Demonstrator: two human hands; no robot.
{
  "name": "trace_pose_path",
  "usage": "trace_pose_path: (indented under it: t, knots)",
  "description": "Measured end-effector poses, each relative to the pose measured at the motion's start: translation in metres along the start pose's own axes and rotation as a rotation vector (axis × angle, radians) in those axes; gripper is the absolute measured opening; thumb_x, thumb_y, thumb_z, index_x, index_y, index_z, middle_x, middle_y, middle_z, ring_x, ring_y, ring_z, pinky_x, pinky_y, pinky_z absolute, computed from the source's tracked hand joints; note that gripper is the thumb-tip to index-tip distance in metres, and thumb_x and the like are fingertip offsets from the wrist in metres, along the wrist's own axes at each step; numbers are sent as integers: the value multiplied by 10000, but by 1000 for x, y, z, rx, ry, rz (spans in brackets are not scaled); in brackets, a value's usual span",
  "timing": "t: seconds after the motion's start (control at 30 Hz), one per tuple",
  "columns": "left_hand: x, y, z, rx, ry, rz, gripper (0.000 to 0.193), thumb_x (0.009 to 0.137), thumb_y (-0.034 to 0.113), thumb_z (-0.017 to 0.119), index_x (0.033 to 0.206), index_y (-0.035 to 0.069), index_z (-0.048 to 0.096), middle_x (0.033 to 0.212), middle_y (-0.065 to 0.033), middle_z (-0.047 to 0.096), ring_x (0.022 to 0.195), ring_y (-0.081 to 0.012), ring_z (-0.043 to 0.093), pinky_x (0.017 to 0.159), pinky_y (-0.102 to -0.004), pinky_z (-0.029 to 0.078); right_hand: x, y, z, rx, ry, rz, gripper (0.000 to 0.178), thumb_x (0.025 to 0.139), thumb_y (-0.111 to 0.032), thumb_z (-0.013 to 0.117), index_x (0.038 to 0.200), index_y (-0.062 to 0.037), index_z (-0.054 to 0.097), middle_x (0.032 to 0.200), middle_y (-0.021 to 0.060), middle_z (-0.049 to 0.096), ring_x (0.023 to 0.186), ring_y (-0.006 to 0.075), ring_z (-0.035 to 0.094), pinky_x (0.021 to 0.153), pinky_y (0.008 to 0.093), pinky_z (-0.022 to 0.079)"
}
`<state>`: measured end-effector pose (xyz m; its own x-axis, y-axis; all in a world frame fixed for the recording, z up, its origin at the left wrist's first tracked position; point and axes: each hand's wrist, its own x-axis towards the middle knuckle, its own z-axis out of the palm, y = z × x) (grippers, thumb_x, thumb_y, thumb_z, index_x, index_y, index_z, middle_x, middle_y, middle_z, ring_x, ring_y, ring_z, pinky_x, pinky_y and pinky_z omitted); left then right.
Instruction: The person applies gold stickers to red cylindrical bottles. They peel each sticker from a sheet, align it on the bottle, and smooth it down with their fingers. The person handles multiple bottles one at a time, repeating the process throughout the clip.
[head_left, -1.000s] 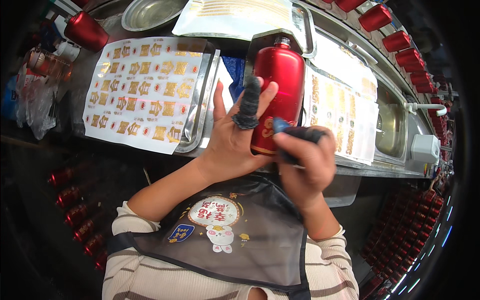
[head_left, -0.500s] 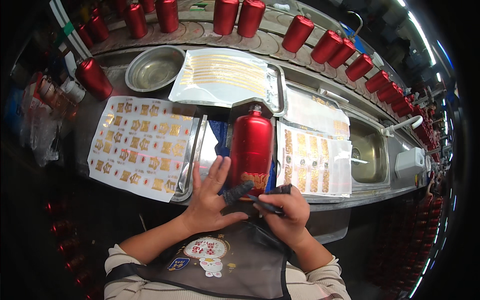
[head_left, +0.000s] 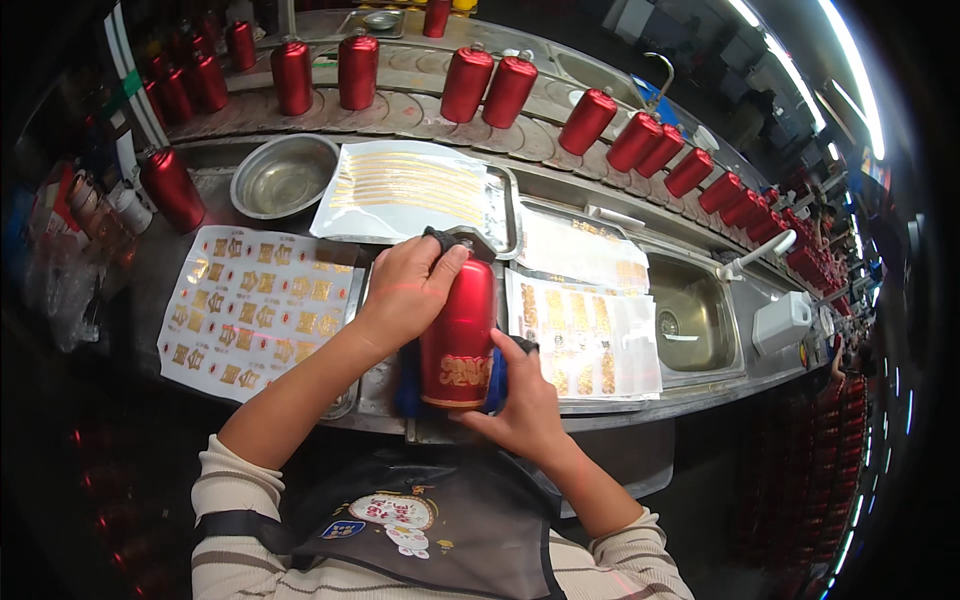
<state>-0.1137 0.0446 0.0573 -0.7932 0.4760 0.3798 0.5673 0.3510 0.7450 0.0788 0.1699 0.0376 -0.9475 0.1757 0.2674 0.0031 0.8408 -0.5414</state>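
Observation:
A glossy red bottle (head_left: 458, 315) lies in front of me, its neck pointing away and its base toward me. Near the base it bears a gold ornamental decal (head_left: 465, 371). My left hand (head_left: 405, 285) is closed over the shoulder and neck end, and a dark cover shows on one of its fingers. At the base end, my right hand (head_left: 527, 408) grips the bottle's right side and bottom edge. Something dark shows by a right fingertip; whether it is a finger cover or a tool, I cannot tell. Blue cloth (head_left: 408, 390) lies partly hidden beneath the bottle.
Sheets of gold decals lie left (head_left: 255, 310), right (head_left: 590, 335) and behind the bottle (head_left: 405, 190). A steel bowl (head_left: 284, 178) stands at the back left, a sink (head_left: 690, 310) at the right. Another red bottle (head_left: 172, 190) stands far left; several more line a conveyor (head_left: 420, 122) behind.
My left hand has moved from beside the decal up to the bottle's neck end. My right hand has shifted from working with a dark flat tool at the decal to gripping the base.

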Motion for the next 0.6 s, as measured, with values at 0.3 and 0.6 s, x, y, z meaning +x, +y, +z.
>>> trace_pose_path:
  t: [0.3,0.6]
  knots:
    - [14,-16,24,-501,-135,-325,325,987,404,592,939,94,504,933,-52,609,879,-144,583,780,-286,467,-7,1,7,105,16,19,1007,675,-281,882,1512,-201,327,1024,205,523,809,415,601,671,476,500]
    - [-86,-7,-138,-647,-166,-284,89,925,124,709,935,37,694,836,-2,703,755,-70,632,748,-255,519,-6,-30,-32,111,-287,-462,992,643,-232,874,1513,-332,409,1006,216,540,594,359,604,556,435,518]
